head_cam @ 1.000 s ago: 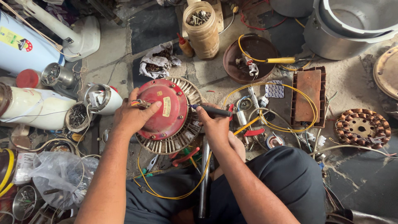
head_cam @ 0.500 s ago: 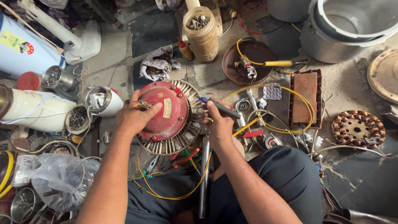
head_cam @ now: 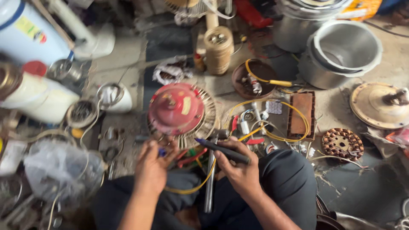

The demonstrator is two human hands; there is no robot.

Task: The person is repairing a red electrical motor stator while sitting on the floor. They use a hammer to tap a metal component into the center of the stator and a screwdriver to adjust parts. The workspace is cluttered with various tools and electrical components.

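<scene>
The red motor (head_cam: pixel 177 108) sits tilted on its winding ring just beyond the knees, within reach; the right hand (head_cam: pixel 238 168) is closed on a dark probe (head_cam: pixel 221 150) pointing left; the left hand's (head_cam: pixel 152 164) fingers curl round something small and blue (head_cam: pixel 162 151), seemingly for close work.

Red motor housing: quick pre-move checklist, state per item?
1. Red motor housing sits on the finned stator ring, free of both hands: ok.
2. Right hand has a firm grip on the dark pen-like tool: ok.
3. Left hand pinches a small blue item; what it is: cannot tell.
4. Yellow wire runs under the hands, across the lap: not ok.
5. Tool tip contact with anything: cannot tell, blurred.
</scene>
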